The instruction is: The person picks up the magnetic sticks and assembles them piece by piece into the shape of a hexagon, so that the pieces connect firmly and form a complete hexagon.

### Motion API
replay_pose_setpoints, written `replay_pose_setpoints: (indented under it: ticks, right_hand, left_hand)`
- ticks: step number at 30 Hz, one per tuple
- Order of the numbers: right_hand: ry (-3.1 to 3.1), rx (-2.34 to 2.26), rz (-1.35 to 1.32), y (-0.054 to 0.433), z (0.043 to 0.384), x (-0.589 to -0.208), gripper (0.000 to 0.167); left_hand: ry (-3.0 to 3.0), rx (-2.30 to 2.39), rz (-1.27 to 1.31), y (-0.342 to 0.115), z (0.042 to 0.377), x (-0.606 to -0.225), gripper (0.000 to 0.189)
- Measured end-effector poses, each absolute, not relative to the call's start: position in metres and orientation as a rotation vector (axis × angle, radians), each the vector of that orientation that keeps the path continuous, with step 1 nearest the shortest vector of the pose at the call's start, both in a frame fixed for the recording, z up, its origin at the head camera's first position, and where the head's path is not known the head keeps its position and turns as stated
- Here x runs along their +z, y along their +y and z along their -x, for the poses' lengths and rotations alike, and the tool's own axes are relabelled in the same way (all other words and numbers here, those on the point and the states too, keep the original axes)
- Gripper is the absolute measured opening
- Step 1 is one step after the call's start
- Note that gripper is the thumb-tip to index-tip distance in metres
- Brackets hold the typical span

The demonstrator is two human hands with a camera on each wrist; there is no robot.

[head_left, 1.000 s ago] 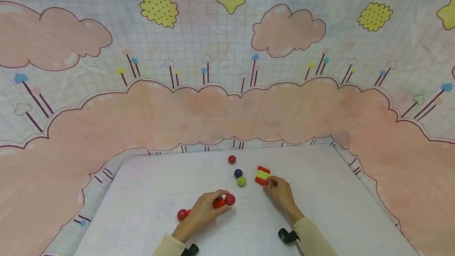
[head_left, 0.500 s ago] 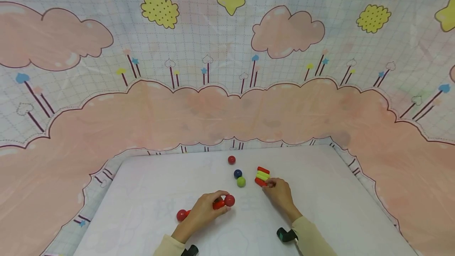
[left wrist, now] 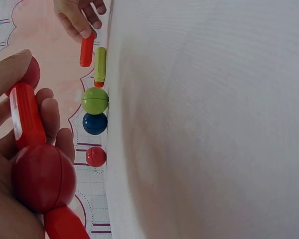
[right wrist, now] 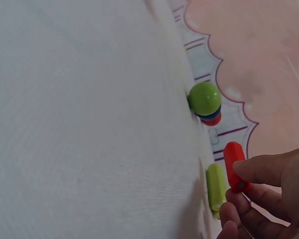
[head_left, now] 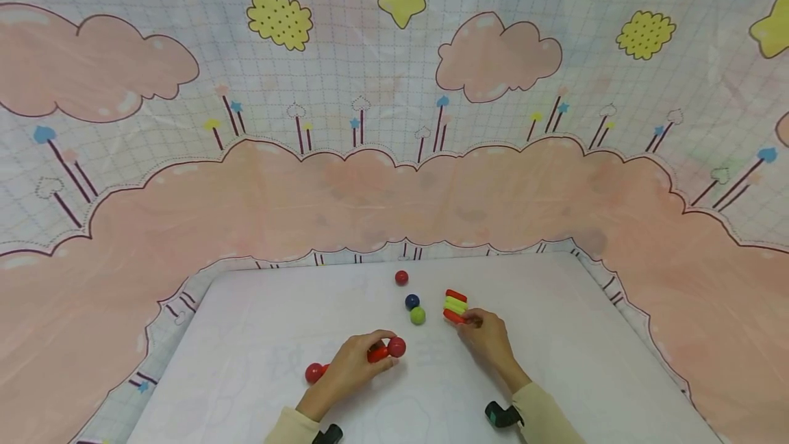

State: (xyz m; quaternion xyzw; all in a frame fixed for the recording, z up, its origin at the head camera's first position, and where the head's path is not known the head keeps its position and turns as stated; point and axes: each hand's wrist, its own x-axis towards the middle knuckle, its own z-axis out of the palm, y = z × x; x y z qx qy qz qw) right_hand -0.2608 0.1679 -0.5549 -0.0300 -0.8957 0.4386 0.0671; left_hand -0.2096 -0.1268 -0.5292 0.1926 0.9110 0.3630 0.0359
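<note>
My left hand grips a chain of red balls and red sticks. Its end ball sits at the thumb and fingertips, joined to a red stick. Another red ball and a further red stick trail behind the palm; the middle of the chain is hidden in the head view. With thumb and fingers, my right hand pinches a red stick, held up off the table in the right wrist view. Close beyond it lie yellow-green sticks and a second red stick.
A green ball stands against a dark blue ball near the table's middle. Farther back is a smaller-looking red ball. All rest on the white tabletop, with a patterned cloth behind its far edge.
My right hand and its pinched red stick have shifted slightly to the right, against the yellow-green sticks. The left hand keeps its grip on the chain, almost still.
</note>
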Motion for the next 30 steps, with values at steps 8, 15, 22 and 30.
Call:
replay_pose_setpoints:
  ticks: [8, 15, 22, 30]
  right_hand:
    - [-2.702, 1.319, 0.055, 0.166, 0.254, -0.543, 0.019]
    - [-2.676, 1.341, -0.038, 0.161, 0.245, -0.531, 0.02]
    - [-2.676, 1.38, -0.054, 0.155, 0.235, -0.517, 0.02]
    - [-2.667, 1.417, -0.131, 0.149, 0.222, -0.505, 0.018]
  left_hand:
    - [2.797, 1.11, -0.586, -0.127, 0.21, -0.529, 0.044]
    - [2.802, 1.094, -0.566, -0.126, 0.211, -0.529, 0.045]
    - [2.803, 1.084, -0.568, -0.125, 0.212, -0.529, 0.045]
    - [2.81, 1.076, -0.593, -0.125, 0.213, -0.529, 0.042]
